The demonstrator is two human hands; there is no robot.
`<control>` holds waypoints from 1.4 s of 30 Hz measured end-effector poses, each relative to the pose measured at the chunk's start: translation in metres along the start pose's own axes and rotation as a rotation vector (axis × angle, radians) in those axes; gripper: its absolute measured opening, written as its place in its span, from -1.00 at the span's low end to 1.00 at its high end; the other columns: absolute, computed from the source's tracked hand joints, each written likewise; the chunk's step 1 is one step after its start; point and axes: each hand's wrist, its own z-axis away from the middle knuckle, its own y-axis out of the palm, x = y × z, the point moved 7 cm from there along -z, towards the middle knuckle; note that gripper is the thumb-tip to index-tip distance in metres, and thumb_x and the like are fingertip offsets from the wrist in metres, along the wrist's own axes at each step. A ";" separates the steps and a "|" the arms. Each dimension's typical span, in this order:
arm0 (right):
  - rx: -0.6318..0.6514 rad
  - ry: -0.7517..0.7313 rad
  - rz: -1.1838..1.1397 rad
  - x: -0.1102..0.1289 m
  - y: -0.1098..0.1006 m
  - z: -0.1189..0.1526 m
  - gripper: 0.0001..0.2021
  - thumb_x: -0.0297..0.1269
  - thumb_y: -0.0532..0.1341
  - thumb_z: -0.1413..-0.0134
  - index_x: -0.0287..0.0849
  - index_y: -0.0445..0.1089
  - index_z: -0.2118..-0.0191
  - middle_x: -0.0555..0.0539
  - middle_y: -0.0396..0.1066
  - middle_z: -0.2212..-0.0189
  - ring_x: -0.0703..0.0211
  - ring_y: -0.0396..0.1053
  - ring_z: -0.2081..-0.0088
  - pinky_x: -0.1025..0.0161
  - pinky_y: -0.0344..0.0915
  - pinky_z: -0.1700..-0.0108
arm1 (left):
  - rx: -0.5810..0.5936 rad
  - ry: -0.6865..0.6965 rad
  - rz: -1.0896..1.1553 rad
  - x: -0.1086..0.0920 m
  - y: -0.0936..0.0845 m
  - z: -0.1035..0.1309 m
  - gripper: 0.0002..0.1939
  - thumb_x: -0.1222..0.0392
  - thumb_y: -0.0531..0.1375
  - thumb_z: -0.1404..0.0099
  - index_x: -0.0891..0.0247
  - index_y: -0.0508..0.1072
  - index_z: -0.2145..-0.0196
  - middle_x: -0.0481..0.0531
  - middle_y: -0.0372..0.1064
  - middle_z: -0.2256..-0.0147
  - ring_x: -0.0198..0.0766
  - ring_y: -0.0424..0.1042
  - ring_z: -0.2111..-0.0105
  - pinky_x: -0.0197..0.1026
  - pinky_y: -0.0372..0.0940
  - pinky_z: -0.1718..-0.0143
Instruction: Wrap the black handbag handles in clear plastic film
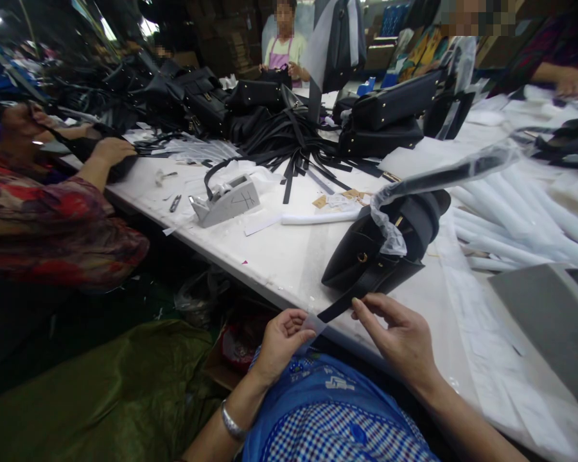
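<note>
A black handbag [351,253] sits on the white table near its front edge, its long strap [462,168] covered in clear plastic and stretching to the right. A flat black strap end [340,307] extends from the bag toward me. My left hand [285,340] pinches a small translucent white sheet [314,325] at the tip of that strap end. Close to the strap's right side is my right hand [399,333], thumb and forefinger near each other at its edge; whether they grip it is unclear.
A grey tape dispenser [231,200] stands left of the bag. White rolled sheets [525,212] and a grey box-like object [549,321] lie right. Black bags [390,102] and loose straps [293,135] fill the back. A person in a patterned top [43,218] works at left.
</note>
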 end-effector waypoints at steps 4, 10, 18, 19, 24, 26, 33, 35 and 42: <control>-0.005 -0.017 0.009 -0.001 0.000 0.000 -0.83 -0.20 0.28 -0.18 -0.14 0.51 0.40 0.04 0.49 0.51 0.26 0.40 0.49 0.32 0.30 0.38 | -0.015 0.008 0.000 0.001 -0.004 0.001 -0.68 0.19 0.45 -0.08 0.30 0.51 0.22 0.05 0.56 0.31 -0.25 0.52 0.30 -0.27 0.37 0.19; 0.018 -0.011 -0.003 -0.003 0.001 0.000 -0.83 -0.19 0.28 -0.18 -0.14 0.51 0.38 0.04 0.50 0.51 0.26 0.41 0.49 0.33 0.32 0.37 | -0.006 0.022 -0.022 -0.003 -0.002 0.002 -0.70 0.21 0.44 -0.08 0.31 0.51 0.24 0.04 0.55 0.33 -0.28 0.51 0.32 -0.29 0.37 0.22; -0.003 -0.015 -0.026 0.002 0.000 0.000 -0.83 -0.20 0.29 -0.18 -0.14 0.50 0.39 0.04 0.48 0.51 0.27 0.40 0.50 0.32 0.30 0.39 | 0.003 0.021 -0.057 -0.006 0.002 0.001 -0.71 0.26 0.44 -0.06 0.32 0.53 0.25 0.05 0.54 0.35 -0.27 0.51 0.33 -0.28 0.37 0.23; -0.006 -0.014 -0.032 0.002 0.001 0.000 -0.83 -0.20 0.29 -0.18 -0.14 0.49 0.39 0.04 0.48 0.52 0.26 0.39 0.50 0.32 0.30 0.39 | 0.001 0.021 -0.058 -0.005 0.002 0.001 -0.70 0.27 0.44 -0.04 0.32 0.53 0.25 0.04 0.54 0.36 -0.27 0.50 0.34 -0.28 0.38 0.23; -0.027 -0.020 -0.043 0.002 0.001 0.003 -0.82 -0.22 0.28 -0.18 -0.14 0.47 0.42 0.03 0.46 0.53 0.26 0.37 0.51 0.32 0.28 0.40 | -0.015 0.013 -0.048 -0.002 0.001 0.002 -0.62 0.29 0.47 0.02 0.31 0.52 0.22 0.01 0.52 0.38 -0.28 0.49 0.35 -0.28 0.38 0.24; -0.032 -0.023 -0.046 0.003 0.001 0.003 -0.82 -0.22 0.28 -0.19 -0.15 0.47 0.42 0.04 0.46 0.53 0.27 0.37 0.51 0.32 0.27 0.40 | -0.017 0.010 -0.040 -0.002 0.002 0.002 -0.60 0.28 0.47 0.03 0.31 0.51 0.21 0.02 0.52 0.38 -0.27 0.49 0.34 -0.28 0.38 0.23; -0.044 -0.041 -0.051 0.006 0.002 0.001 -0.82 -0.24 0.28 -0.19 -0.15 0.46 0.42 0.05 0.46 0.53 0.29 0.37 0.52 0.34 0.26 0.41 | -0.046 -0.018 -0.028 -0.005 0.001 0.000 -0.68 0.18 0.44 -0.05 0.33 0.53 0.25 0.08 0.56 0.35 -0.25 0.51 0.35 -0.29 0.36 0.27; -0.044 -0.040 -0.051 0.004 0.002 0.001 -0.83 -0.24 0.29 -0.18 -0.15 0.46 0.42 0.05 0.46 0.53 0.30 0.37 0.51 0.35 0.26 0.40 | -0.071 -0.029 -0.039 -0.006 -0.003 0.000 -0.72 0.16 0.42 -0.08 0.33 0.55 0.28 0.09 0.57 0.35 -0.25 0.52 0.35 -0.31 0.35 0.30; -0.057 -0.009 -0.066 0.001 0.002 0.002 -0.83 -0.23 0.30 -0.17 -0.14 0.48 0.42 0.05 0.45 0.52 0.30 0.35 0.51 0.34 0.28 0.38 | -0.102 -0.072 -0.061 -0.005 -0.012 0.003 -0.64 0.11 0.42 -0.08 0.32 0.57 0.18 0.10 0.60 0.36 -0.24 0.53 0.41 -0.33 0.32 0.38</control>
